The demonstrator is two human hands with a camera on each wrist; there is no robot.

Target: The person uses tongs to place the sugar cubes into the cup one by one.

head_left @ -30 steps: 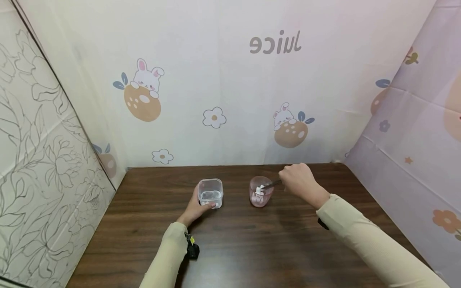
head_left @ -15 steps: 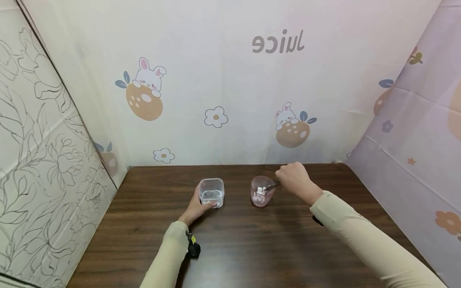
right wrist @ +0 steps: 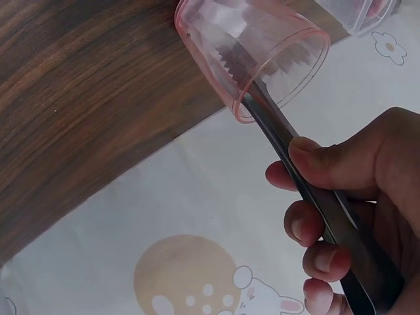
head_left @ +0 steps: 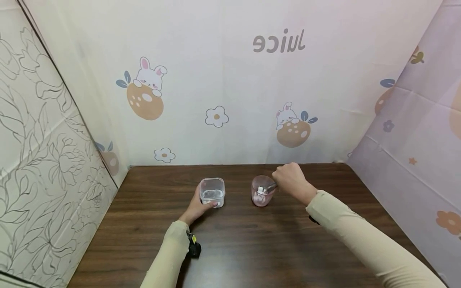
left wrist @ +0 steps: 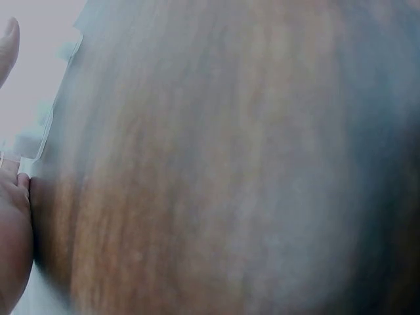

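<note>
Left hand (head_left: 196, 206) is grasping the clear box (head_left: 212, 183), thumb across the near side. Box is upright on the brown table (head_left: 234, 248), mouth up; something whitish shows low inside, too unclear to name. Right hand (head_left: 293, 182) is grasping the dark tongs (right wrist: 279, 138), thumb on one side, fingers curled on the other. Tongs slant over the rim of the pink see-through cup (right wrist: 207, 69), toothed ends inside. White cubes (head_left: 259, 197) are in the cup; can't tell if the tongs pinch one. Cup is upright on the table, right of the box, near but apart. Patterned cloth (head_left: 237, 80) behind.
</note>
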